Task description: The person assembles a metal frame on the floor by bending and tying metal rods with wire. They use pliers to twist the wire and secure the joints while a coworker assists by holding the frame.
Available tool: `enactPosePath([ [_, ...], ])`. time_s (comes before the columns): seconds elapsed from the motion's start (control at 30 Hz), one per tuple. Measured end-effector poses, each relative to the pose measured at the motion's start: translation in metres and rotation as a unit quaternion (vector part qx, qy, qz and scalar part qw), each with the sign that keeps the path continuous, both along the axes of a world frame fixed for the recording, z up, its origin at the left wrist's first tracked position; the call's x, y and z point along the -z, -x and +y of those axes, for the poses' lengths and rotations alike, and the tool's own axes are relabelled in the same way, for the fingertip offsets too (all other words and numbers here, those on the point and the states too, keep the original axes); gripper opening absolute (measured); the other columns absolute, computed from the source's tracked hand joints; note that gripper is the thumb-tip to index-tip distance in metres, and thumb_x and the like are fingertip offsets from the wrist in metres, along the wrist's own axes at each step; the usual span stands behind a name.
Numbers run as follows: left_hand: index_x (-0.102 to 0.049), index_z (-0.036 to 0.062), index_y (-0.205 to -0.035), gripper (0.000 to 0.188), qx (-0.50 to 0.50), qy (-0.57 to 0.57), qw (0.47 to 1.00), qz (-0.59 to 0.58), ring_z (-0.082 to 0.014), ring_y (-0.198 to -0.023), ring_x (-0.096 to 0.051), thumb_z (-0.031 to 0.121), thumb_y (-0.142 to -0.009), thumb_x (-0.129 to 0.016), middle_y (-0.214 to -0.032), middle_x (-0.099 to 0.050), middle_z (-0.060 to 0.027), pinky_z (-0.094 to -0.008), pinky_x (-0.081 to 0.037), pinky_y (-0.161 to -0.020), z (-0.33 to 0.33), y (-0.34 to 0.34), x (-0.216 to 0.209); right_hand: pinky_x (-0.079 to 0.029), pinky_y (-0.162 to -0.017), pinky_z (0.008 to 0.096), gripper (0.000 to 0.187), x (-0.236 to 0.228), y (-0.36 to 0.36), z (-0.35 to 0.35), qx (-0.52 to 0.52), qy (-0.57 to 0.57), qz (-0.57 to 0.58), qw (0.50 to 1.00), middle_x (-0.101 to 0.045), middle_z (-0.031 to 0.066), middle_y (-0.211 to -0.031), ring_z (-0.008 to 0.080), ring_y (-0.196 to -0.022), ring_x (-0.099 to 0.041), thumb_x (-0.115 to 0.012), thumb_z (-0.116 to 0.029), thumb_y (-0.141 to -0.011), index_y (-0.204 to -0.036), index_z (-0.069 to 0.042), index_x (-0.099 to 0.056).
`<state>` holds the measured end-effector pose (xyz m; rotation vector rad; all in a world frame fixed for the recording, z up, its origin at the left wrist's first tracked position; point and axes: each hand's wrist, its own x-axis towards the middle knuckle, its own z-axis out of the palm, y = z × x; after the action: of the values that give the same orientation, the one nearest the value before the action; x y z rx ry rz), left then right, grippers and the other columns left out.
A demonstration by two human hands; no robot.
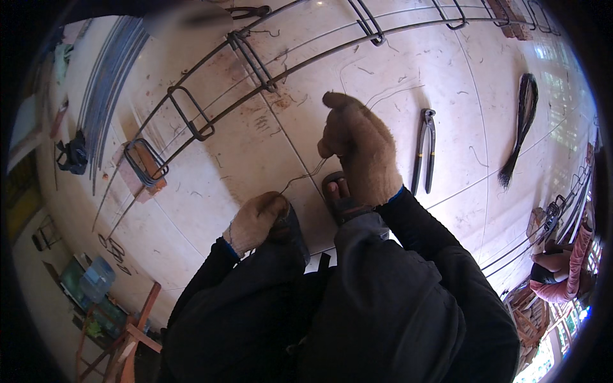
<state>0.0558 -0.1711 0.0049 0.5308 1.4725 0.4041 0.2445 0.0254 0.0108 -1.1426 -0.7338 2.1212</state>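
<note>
Both my hands wear tan knit gloves. My left hand point(257, 220), low beside my left shoe, is closed on one end of a thin tie wire point(305, 176). The wire runs up to my right hand point(361, 150), whose fingers are curled round it in front of my right foot. Fine wire ends stick out past the right hand over the pale tiles. To the right of that hand lies a pair of pincers point(424, 153) with dark handles, jaws pointing away from me. Farther right rests a bundle of black tie wire point(520, 131).
A long rebar frame with stirrups point(188, 112) crosses the far floor, propped partly on a brick point(142, 171). Steel bars point(115, 76) lie at far left, loose stirrups point(113, 254) below. A wooden stand point(131, 341) is at lower left. Another person point(562, 268) sits at right.
</note>
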Motion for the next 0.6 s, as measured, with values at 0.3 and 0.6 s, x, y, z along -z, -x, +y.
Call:
enactPosePath([
  [0.3,-0.068,-0.0051,-0.130,0.037,0.005,0.019,1.000,0.005,-0.0195,-0.097,-0.070,0.027,-0.116,-0.056,-0.108,-0.071,-0.0131,-0.0365,-0.063,-0.091,-0.018,0.004,0.016,-0.061,-0.079,0.0395,0.051,-0.001,-0.016,0.025,-0.093,-0.125,-0.073,0.985,-0.061,0.0080,-0.086,0.0207,-0.073,-0.063,-0.054,-0.041,-0.118,-0.129,0.008,-0.061],
  [0.6,-0.069,0.0020,-0.137,0.047,0.051,-0.163,0.953,0.251,-0.0399,-0.122,-0.073,0.023,-0.097,-0.078,-0.131,-0.074,-0.0210,-0.0451,-0.057,-0.108,0.006,0.010,0.006,-0.062,-0.088,0.0387,0.039,0.015,-0.004,0.008,-0.124,-0.065,0.030,0.990,-0.070,0.0121,-0.100,0.0234,-0.093,-0.073,-0.053,-0.034,-0.118,-0.123,0.002,-0.065],
])
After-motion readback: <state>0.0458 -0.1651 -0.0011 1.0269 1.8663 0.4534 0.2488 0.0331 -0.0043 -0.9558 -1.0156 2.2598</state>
